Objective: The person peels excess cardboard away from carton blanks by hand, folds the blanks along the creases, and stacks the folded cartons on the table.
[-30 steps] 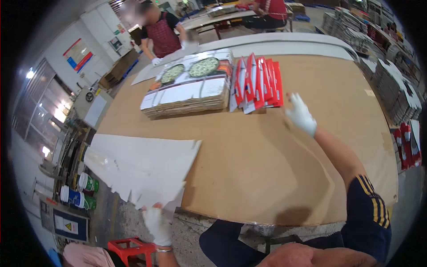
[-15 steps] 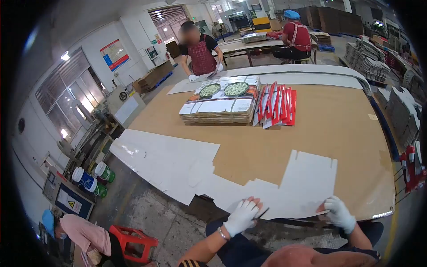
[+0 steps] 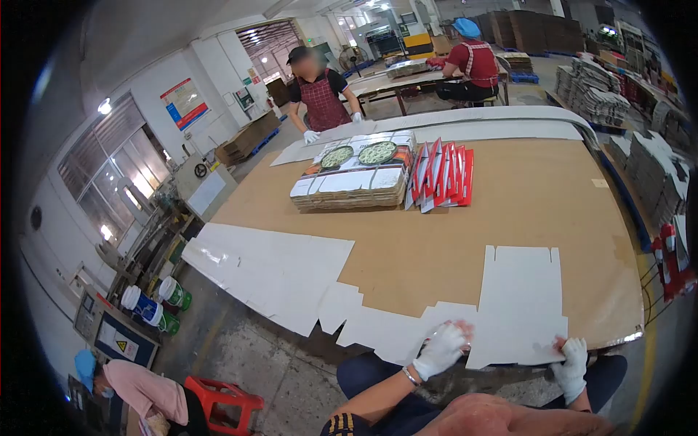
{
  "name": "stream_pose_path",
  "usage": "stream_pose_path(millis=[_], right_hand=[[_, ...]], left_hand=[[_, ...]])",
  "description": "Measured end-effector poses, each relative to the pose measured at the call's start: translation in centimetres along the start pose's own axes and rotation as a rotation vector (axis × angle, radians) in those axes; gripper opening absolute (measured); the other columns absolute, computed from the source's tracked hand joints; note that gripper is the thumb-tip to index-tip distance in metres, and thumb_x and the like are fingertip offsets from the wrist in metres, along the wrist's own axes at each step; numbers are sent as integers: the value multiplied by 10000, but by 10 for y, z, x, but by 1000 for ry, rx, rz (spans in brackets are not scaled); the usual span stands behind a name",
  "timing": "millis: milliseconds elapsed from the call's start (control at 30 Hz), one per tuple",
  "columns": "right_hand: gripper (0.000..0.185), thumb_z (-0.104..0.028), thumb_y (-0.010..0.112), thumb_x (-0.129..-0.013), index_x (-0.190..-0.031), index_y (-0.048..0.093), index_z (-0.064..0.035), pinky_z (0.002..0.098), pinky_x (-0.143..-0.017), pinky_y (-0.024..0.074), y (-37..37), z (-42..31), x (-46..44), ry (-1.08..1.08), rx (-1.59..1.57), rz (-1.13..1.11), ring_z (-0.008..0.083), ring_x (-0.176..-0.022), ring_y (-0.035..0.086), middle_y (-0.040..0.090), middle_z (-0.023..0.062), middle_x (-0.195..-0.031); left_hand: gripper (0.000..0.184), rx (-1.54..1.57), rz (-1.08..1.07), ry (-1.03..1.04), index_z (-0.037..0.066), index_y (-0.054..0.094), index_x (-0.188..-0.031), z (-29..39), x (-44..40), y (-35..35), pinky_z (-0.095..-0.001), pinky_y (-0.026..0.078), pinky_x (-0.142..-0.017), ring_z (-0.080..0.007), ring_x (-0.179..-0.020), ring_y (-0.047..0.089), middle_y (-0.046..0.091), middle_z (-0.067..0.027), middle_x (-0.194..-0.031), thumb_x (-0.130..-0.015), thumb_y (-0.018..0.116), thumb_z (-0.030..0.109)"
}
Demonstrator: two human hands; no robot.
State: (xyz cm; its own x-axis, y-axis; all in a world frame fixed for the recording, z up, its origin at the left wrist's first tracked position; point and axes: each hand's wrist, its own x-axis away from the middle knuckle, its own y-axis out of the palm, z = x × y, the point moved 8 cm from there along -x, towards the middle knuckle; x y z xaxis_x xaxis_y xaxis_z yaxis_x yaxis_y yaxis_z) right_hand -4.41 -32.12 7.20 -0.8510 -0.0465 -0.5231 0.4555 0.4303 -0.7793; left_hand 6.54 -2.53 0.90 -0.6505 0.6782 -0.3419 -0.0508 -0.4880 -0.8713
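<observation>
A white flat cardboard blank (image 3: 520, 305) with slots in its far edge lies at the table's near right. My right hand (image 3: 571, 363), in a white glove with bare fingertips, has its fingers closed at the blank's near right corner. My left hand (image 3: 443, 349), gloved likewise, is at the blank's left side, over other white sheets (image 3: 392, 330); its fingers are bent and blurred, and what they hold cannot be made out. More white sheets (image 3: 269, 269) overlap along the near left edge.
A strapped stack of printed cartons (image 3: 352, 174) stands at the table's far side, beside folded red-and-white pieces (image 3: 443, 174). A co-worker (image 3: 320, 98) stands beyond the table. Another person (image 3: 145, 392) bends at lower left near a red stool (image 3: 222, 403).
The slotted blank has turned straighter and shifted slightly right. My left hand has moved right and up, and my right hand slightly right. A dark thin object at my left hand no longer shows.
</observation>
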Motion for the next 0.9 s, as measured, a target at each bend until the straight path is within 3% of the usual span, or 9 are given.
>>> stream_pose_path(millis=[133, 233, 400, 500, 567, 633, 667, 700, 900], right_hand=[[985, -140, 866, -598, -1470, 421, -31, 380, -647, 467, 25, 44, 0, 341, -90, -55, 261, -701, 561, 587, 74, -775], [1018, -74, 844, -643, -1522, 332, -39, 352, -658, 492, 48, 66, 0, 566, -137, -104, 262, -708, 562, 578, 101, -802], [911, 87, 688, -799, -1567, 226, -74, 226, -753, 422, 29, 84, 67, 693, -446, 454, 100, -822, 458, 484, 1, -1019], [795, 32, 686, -824, -1524, 330, -90, 255, -842, 439, 61, 83, 152, 1002, -619, 318, 130, -976, 513, 520, 48, -1096], [650, -37, 654, -887, -1477, 380, -57, 288, -789, 484, 104, 50, 166, 1175, -885, -274, 145, -991, 562, 568, 63, -1088], [445, -92, 610, -938, -1357, 479, -21, 301, -683, 511, 132, 5, 140, 1181, -1382, -193, 144, -888, 605, 614, 70, -1052], [397, -105, 607, -944, -1318, 503, -18, 299, -657, 507, 141, 5, 131, 1202, -1413, -99, 142, -850, 606, 622, 66, -1035], [352, -117, 603, -950, -1278, 527, -15, 297, -631, 503, 150, 8, 123, 1219, -1445, -5, 140, -812, 607, 630, 62, -1018], [224, -136, 582, -965, -1145, 620, -7, 312, -593, 485, 104, 41, 73, 859, -906, 117, 185, -682, 585, 643, 57, -904]], left_hand=[[425, 229, -99, -82, 111, 576, -1313, 14, -17, 19, -556, 213, -1171, -315, -1423, 379, 526, -92, -1440, -897, 635, 170], [441, 148, 43, -294, 150, 563, -1351, 4, -36, 37, -609, 179, -1157, -318, -1435, 352, 480, -71, -1482, -922, 611, 239], [707, -293, -154, -230, 80, 387, -1494, 38, -53, 43, -723, 105, -1112, -346, -1499, 206, 294, -109, -1600, -901, 612, 393], [907, -190, -297, -176, 48, 240, -1558, 59, -59, 47, -729, 65, -1120, -354, -1528, 107, 177, -141, -1645, -863, 634, 477], [993, -116, -398, -110, 19, 174, -1570, 84, -63, 52, -723, 76, -1126, -355, -1534, 76, 135, -161, -1653, -842, 645, 505], [1041, -85, -473, -15, -17, 134, -1566, 115, -69, 64, -714, 116, -1128, -353, -1535, 66, 112, -183, -1650, -830, 652, 506], [1023, -131, -518, 45, -24, 156, -1560, 132, -69, 68, -693, 123, -1143, -356, -1533, 86, 125, -192, -1646, -826, 659, 480], [1024, -132, -99, 208, -34, 170, -1554, 135, -55, 96, -687, 123, -1146, -362, -1530, 103, 130, -203, -1643, -810, 679, 452], [993, -47, -248, 12, 0, 189, -1560, 120, -52, 63, -680, 107, -1150, -375, -1524, 122, 138, -195, -1643, -817, 704, 412]])
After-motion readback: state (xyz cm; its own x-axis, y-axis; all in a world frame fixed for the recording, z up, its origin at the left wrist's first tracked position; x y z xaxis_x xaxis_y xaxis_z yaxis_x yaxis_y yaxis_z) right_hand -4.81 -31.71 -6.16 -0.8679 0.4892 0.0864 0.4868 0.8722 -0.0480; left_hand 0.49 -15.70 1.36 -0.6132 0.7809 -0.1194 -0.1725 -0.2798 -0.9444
